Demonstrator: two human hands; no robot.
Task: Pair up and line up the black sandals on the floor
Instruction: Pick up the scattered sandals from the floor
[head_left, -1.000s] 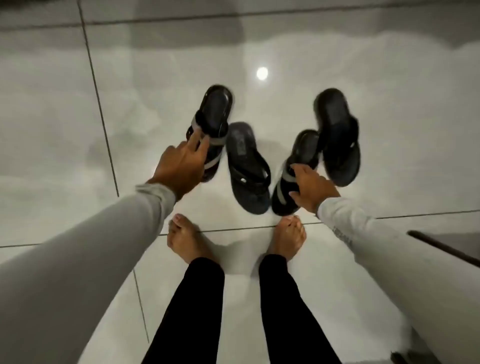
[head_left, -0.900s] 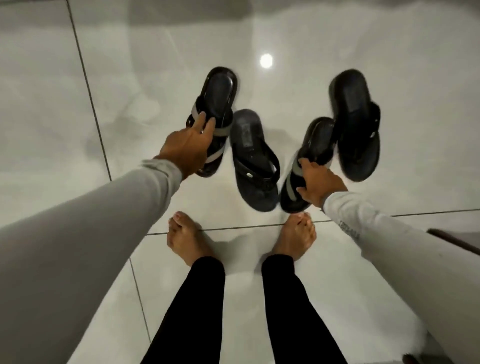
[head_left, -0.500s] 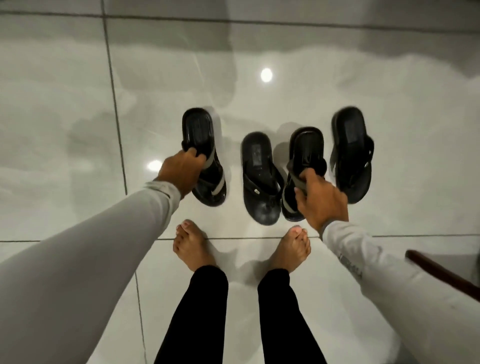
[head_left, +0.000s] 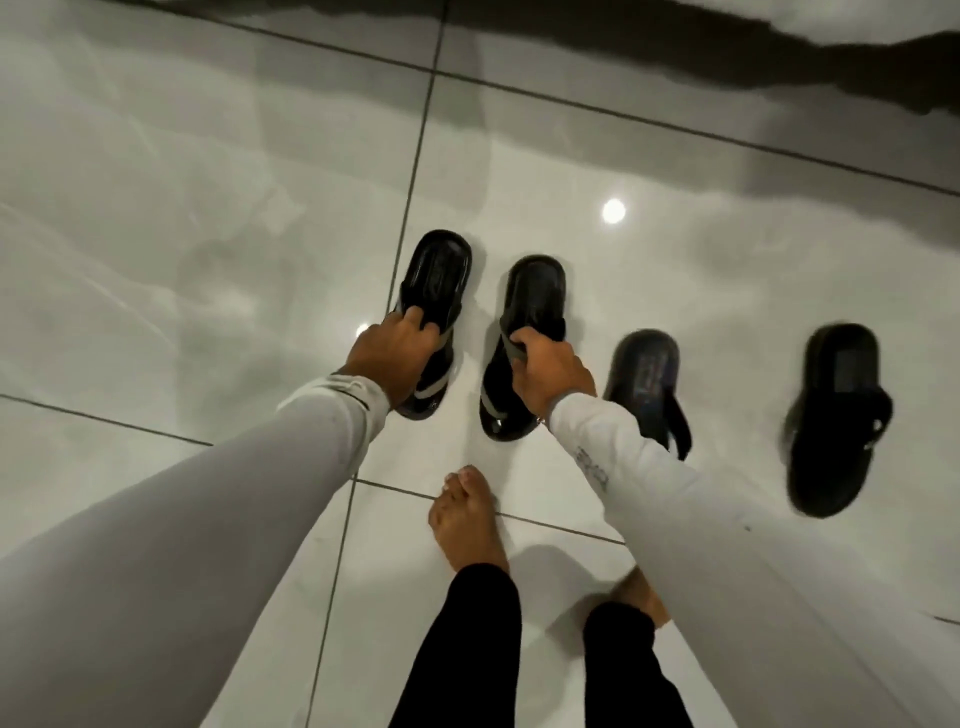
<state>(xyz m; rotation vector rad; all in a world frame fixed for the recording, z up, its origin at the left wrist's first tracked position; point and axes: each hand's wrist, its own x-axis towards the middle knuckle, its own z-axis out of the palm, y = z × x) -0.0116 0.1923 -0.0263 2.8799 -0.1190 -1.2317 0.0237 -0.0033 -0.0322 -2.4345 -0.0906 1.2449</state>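
Several black sandals lie on the glossy white tile floor (head_left: 208, 260). My left hand (head_left: 395, 358) grips the strap of the leftmost grey-strapped sandal (head_left: 439, 280). Right beside it, my right hand (head_left: 550, 369) grips the grey strap of its matching sandal (head_left: 535, 296); the two sit side by side, pointing the same way. To the right lies a plain black flip-flop (head_left: 647, 374), partly hidden by my right sleeve. Farther right, apart from it, lies the other plain black flip-flop (head_left: 836, 415).
My bare feet (head_left: 467, 519) stand on the tiles just in front of the sandals, with black trouser legs below. Dark grout lines cross the floor. A ceiling light reflection (head_left: 614, 211) shines behind the sandals.
My right hand has carried its grey-strapped sandal left, past the plain flip-flop, to sit beside the one in my left hand. The view has swung left.
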